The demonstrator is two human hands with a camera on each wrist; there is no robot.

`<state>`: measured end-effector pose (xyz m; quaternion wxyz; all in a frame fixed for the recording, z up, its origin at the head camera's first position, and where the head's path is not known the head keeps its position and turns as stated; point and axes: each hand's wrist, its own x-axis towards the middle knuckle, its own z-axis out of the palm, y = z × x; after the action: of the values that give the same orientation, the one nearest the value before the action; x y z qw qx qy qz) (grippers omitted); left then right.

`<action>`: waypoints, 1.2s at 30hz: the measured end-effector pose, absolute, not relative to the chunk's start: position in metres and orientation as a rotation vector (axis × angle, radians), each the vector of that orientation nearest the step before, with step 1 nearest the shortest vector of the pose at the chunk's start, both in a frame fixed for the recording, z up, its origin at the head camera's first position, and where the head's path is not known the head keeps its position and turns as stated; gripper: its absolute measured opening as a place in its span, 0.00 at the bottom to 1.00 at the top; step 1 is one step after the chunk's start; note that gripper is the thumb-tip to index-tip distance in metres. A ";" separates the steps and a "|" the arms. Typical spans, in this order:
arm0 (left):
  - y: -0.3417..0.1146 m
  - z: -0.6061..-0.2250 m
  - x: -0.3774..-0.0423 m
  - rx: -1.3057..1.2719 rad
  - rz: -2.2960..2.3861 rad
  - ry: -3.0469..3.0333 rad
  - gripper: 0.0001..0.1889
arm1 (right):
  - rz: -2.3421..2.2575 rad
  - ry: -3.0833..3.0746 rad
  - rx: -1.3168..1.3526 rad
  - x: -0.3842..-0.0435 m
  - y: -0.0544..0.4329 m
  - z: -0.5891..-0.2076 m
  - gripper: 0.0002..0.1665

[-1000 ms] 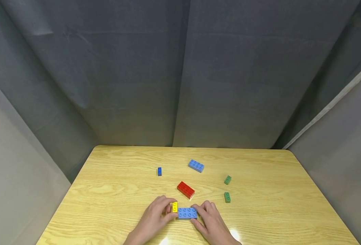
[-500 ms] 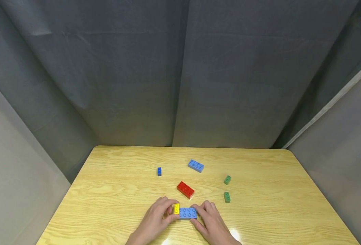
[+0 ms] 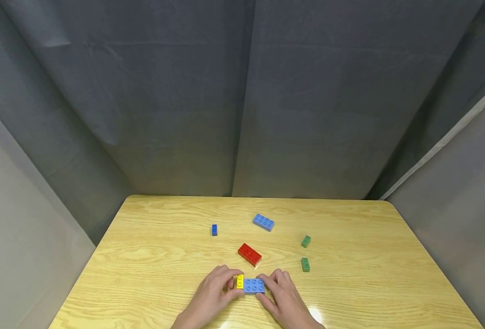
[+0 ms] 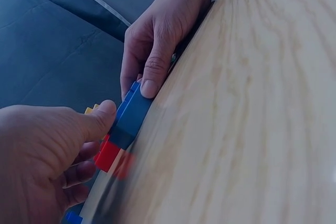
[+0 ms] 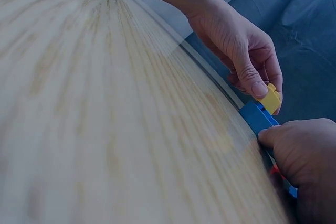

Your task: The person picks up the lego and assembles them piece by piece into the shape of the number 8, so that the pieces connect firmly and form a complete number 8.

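My left hand (image 3: pixel 210 296) pinches a small yellow toy brick (image 3: pixel 240 282) between thumb and forefinger, over the left end of a light blue toy brick (image 3: pixel 254 286). In the right wrist view the yellow brick (image 5: pixel 270 99) is above that end of the blue brick (image 5: pixel 257 117) and looks slightly tilted; I cannot tell whether it is pressed onto the studs. My right hand (image 3: pixel 284 299) grips the right end of the blue brick, thumb at the near side and forefinger at the far side. The blue brick rests on the table, at the front.
Beyond the hands lies a red brick (image 3: pixel 249 254). Farther back are another light blue brick (image 3: pixel 263 222) and a small dark blue one (image 3: pixel 214 230). Two small green bricks, one farther (image 3: pixel 306 241) and one nearer (image 3: pixel 305 264), lie to the right on the wooden table (image 3: pixel 151 256).
My left hand has moved right with the yellow brick, from beside the blue brick's left end to over it, covering its leftmost studs. The right hand and blue brick stay put.
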<state>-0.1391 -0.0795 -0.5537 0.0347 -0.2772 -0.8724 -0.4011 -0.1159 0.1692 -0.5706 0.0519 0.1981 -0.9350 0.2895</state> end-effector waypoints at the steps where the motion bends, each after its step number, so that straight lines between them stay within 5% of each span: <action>1: -0.079 -0.554 -0.139 -0.854 -1.233 -2.682 0.24 | 0.880 -2.844 0.603 -0.116 0.169 -0.571 0.22; 36: -0.067 -0.556 -0.134 -0.750 -1.182 -2.694 0.21 | 0.903 -2.796 0.621 -0.115 0.170 -0.569 0.25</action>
<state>-0.1335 -0.0666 -0.5560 0.0527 -0.2468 -0.8861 -0.3888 -0.1150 0.1696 -0.5692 0.0690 0.2064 -0.9288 0.3000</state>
